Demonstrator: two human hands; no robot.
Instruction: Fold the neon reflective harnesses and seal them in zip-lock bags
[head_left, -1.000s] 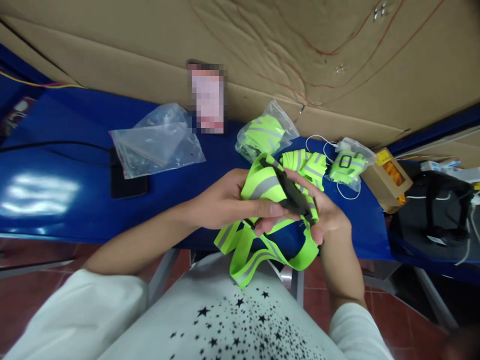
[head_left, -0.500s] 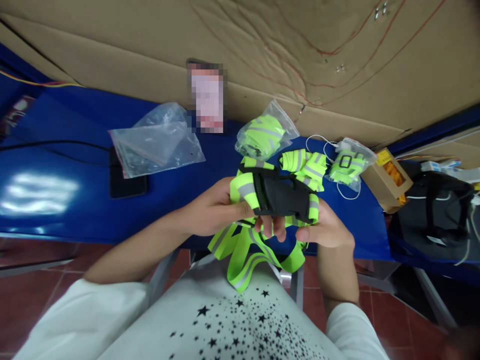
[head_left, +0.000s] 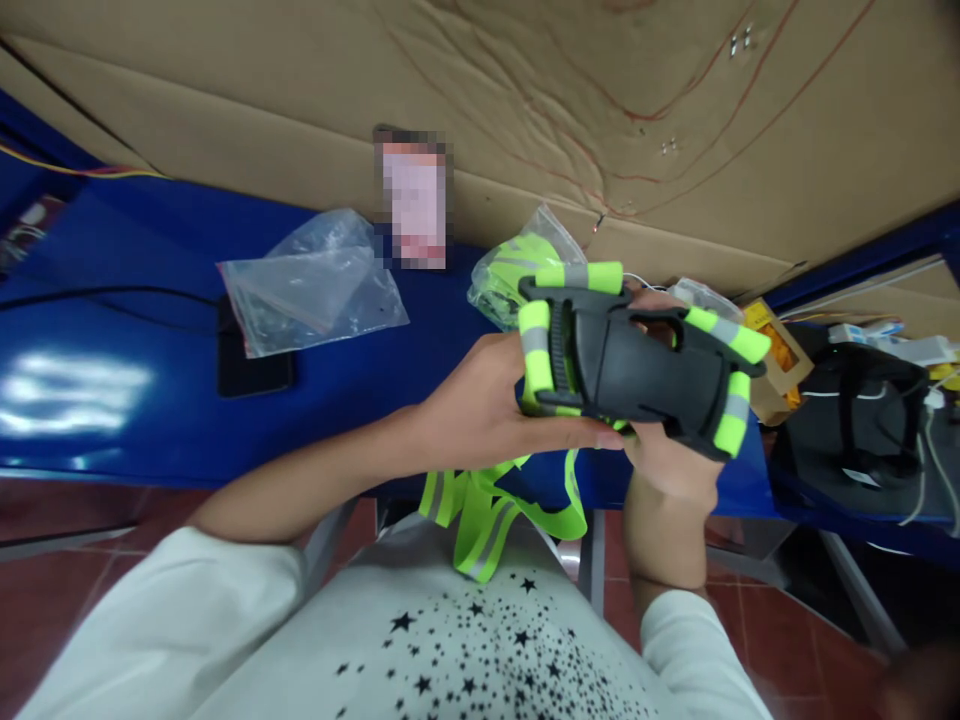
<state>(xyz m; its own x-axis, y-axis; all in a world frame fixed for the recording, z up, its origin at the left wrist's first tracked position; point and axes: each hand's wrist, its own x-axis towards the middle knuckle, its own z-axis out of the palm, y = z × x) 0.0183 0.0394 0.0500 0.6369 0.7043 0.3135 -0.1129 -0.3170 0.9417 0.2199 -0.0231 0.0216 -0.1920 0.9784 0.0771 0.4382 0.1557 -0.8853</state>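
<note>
A large black side-release buckle (head_left: 637,368), fastened on neon-yellow reflective webbing, is held up close above the table's front. My left hand (head_left: 487,400) grips the strap at the buckle's left end, with its thumb stretched along the underside. Behind the buckle, my right hand (head_left: 667,470) is closed around the right part of the strap; most of its fingers are hidden. Loose loops of the reflective strap (head_left: 484,530) hang below toward my lap. Just beyond the buckle lies a clear bag with another folded yellow strap (head_left: 506,270).
Flat clear plastic bags (head_left: 319,290) lie left on the blue table (head_left: 337,395), partly over a dark flat device (head_left: 255,372). A pixelated phone-like object (head_left: 416,205) leans against the cardboard backing. At right are an open cardboard box (head_left: 772,390) and a black bag (head_left: 840,430).
The buckle has come up and to the right, nearer the camera, and now covers the yellow straps behind it. My left hand has shifted right along with it.
</note>
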